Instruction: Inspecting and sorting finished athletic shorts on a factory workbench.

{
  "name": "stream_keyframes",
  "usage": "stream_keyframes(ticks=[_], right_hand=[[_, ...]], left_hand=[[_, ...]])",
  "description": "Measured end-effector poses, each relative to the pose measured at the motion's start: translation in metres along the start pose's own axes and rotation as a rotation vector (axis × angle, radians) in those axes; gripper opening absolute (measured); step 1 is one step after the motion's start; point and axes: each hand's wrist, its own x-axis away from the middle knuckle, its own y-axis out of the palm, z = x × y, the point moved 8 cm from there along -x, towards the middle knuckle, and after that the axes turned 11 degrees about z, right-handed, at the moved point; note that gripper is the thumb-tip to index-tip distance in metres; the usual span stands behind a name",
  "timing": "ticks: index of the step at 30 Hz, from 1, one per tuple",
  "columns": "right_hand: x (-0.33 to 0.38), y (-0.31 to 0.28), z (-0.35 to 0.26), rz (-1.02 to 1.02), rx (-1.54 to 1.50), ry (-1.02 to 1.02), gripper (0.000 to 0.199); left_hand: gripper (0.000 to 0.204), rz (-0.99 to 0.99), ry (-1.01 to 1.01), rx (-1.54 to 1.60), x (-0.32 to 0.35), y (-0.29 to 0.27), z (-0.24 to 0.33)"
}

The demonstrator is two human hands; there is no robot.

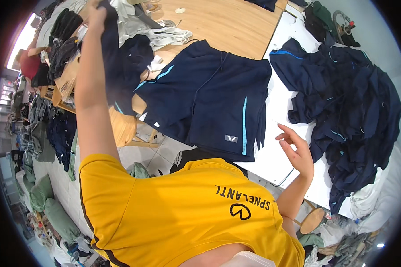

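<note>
A pair of navy shorts [218, 95] with light-blue side stripes, a drawstring and a small silver patch lies spread out in front of me, hem toward me. My left arm reaches far out to the upper left. There my left hand [96, 17] is closed on a second navy garment [113, 66], which hangs down and shows a light-blue stripe near its lower end. Its exact kind is hard to make out. My right hand [297, 153] hovers just right of the shorts' hem, fingers apart, with nothing in it.
A big heap of navy garments [352, 107] covers the right side of the white table [278, 129]. White and grey cloth [165, 35] lies on the wooden table [231, 26] at the far left. Another person [29, 62] works beyond it. Green bundles [60, 218] lie on the floor at left.
</note>
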Motion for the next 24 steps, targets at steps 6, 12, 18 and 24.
stream_keyframes(ticks=[6, 12, 18, 24], right_hand=[[0.004, -0.024, 0.104, 0.131, -0.101, 0.296, 0.034], [-0.042, -0.042, 0.227, 0.332, -0.022, 0.489, 0.039], [-0.06, -0.069, 0.38, 0.851, 0.302, 0.697, 0.115], [-0.092, -0.107, 0.408, 1.16, -0.157, 0.743, 0.037]], left_hand=[[0.091, -0.423, -0.664, -0.157, 0.199, 0.139, -0.121], [0.076, -0.556, -0.494, -0.272, 0.345, 0.191, -0.161], [0.063, -0.492, -0.206, -0.602, 0.404, 0.193, -0.089], [0.052, -0.506, -0.245, -0.325, 0.412, 0.203, -0.02]])
